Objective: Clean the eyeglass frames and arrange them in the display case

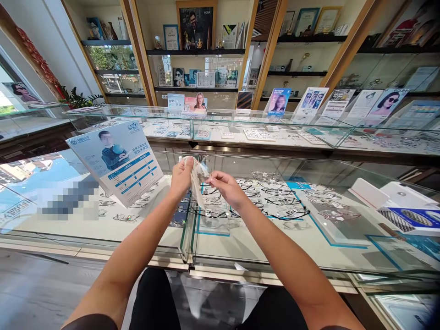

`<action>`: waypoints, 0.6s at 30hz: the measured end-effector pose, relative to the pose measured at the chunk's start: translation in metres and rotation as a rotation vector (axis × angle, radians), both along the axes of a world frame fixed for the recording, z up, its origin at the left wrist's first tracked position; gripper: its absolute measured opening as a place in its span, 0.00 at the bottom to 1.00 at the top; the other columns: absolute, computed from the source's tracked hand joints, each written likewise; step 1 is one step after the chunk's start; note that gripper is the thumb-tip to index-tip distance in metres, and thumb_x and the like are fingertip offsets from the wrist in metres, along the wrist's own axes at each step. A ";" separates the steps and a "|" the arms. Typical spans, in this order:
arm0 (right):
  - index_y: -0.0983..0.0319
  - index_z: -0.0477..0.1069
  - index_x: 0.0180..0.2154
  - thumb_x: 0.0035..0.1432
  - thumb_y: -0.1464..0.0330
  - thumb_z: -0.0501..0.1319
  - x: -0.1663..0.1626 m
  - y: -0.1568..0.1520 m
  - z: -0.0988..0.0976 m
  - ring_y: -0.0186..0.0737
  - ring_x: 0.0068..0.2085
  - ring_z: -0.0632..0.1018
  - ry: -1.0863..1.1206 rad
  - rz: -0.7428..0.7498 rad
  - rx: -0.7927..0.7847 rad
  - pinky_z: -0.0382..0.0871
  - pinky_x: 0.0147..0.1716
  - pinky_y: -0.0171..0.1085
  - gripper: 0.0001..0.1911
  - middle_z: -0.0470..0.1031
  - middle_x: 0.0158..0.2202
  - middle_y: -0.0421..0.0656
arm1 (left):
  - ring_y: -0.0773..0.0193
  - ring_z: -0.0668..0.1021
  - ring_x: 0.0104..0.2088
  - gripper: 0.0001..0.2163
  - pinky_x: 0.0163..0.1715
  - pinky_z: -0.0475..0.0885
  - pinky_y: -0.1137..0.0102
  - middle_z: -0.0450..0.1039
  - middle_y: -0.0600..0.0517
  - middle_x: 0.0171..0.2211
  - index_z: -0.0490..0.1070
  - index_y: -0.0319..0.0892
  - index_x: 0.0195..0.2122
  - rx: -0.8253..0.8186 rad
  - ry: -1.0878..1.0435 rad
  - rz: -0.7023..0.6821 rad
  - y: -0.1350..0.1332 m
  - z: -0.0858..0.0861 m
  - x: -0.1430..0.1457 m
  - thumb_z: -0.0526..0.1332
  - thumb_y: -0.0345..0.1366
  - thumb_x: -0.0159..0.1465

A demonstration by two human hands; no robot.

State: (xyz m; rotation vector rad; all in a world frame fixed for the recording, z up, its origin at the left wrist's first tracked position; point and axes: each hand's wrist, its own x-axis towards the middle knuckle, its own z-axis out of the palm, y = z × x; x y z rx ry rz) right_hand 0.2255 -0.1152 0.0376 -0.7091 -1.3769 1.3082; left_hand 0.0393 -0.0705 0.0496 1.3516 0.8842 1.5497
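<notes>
Above the glass counter, both hands meet near the middle of the view. My left hand is closed on a pale cream cloth, whose loose end hangs down between the hands. A pair of glasses with a thin frame sits against the cloth, partly covered by it. My right hand pinches the glasses at their near right side with thumb and fingertips. Beneath the hands, inside the glass display case, rows of eyeglass frames lie on pale boards with blue edges.
To the left, a tilted advertising card stands on the glass top. An opened white box with a blue patterned side is at the right. Behind runs a second glass case with upright cards, and shelves line the wall.
</notes>
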 end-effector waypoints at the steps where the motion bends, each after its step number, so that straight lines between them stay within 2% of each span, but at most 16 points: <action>1: 0.57 0.78 0.31 0.53 0.48 0.77 0.002 0.000 0.002 0.42 0.41 0.75 0.028 0.000 -0.006 0.66 0.47 0.42 0.21 0.80 0.36 0.42 | 0.66 0.68 0.24 0.29 0.26 0.62 0.70 0.69 0.54 0.24 0.75 0.42 0.33 0.005 0.002 0.049 0.004 0.001 -0.005 0.69 0.69 0.61; 3: 0.56 0.77 0.31 0.52 0.49 0.78 0.006 0.000 0.006 0.42 0.41 0.74 0.082 -0.001 -0.028 0.67 0.45 0.42 0.20 0.80 0.36 0.42 | 0.66 0.67 0.24 0.24 0.27 0.61 0.70 0.67 0.56 0.24 0.74 0.44 0.35 0.026 0.058 0.141 0.009 0.003 -0.015 0.68 0.62 0.65; 5: 0.56 0.76 0.31 0.51 0.51 0.78 0.009 0.000 0.009 0.43 0.41 0.75 0.125 -0.006 -0.048 0.68 0.45 0.43 0.20 0.79 0.37 0.42 | 0.65 0.68 0.26 0.16 0.29 0.62 0.69 0.68 0.56 0.26 0.71 0.45 0.36 0.054 0.203 0.219 0.011 0.007 -0.024 0.67 0.53 0.67; 7: 0.56 0.75 0.30 0.51 0.52 0.78 0.011 0.000 0.011 0.43 0.41 0.75 0.144 -0.009 -0.058 0.68 0.45 0.43 0.19 0.79 0.37 0.42 | 0.62 0.71 0.28 0.10 0.32 0.63 0.68 0.71 0.54 0.28 0.69 0.46 0.37 0.053 0.449 0.262 0.010 0.011 -0.030 0.66 0.44 0.66; 9: 0.56 0.75 0.29 0.50 0.52 0.78 0.012 0.001 0.012 0.43 0.42 0.76 0.150 -0.008 -0.064 0.69 0.45 0.43 0.19 0.80 0.36 0.43 | 0.57 0.73 0.30 0.08 0.34 0.62 0.66 0.73 0.52 0.28 0.67 0.47 0.35 0.013 0.771 0.281 0.008 0.013 -0.034 0.66 0.39 0.63; 12: 0.56 0.77 0.29 0.49 0.52 0.79 0.013 0.002 0.013 0.43 0.41 0.76 0.159 -0.016 -0.077 0.69 0.44 0.43 0.19 0.80 0.36 0.43 | 0.50 0.76 0.32 0.09 0.36 0.61 0.63 0.75 0.46 0.28 0.67 0.47 0.31 -0.074 1.146 0.314 0.006 0.012 -0.036 0.67 0.39 0.60; 15: 0.56 0.78 0.31 0.50 0.51 0.79 0.015 0.004 0.012 0.43 0.41 0.76 0.150 -0.026 -0.084 0.70 0.44 0.43 0.19 0.81 0.37 0.43 | 0.45 0.79 0.34 0.11 0.38 0.64 0.60 0.78 0.41 0.30 0.68 0.46 0.28 -0.210 1.276 0.287 0.012 0.006 -0.042 0.70 0.41 0.58; 18: 0.56 0.77 0.31 0.52 0.52 0.78 0.017 0.005 0.010 0.42 0.41 0.77 0.142 -0.023 -0.087 0.71 0.44 0.43 0.18 0.81 0.38 0.43 | 0.42 0.80 0.35 0.14 0.40 0.67 0.59 0.77 0.40 0.27 0.69 0.45 0.24 -0.356 1.361 0.263 0.023 -0.002 -0.051 0.72 0.43 0.56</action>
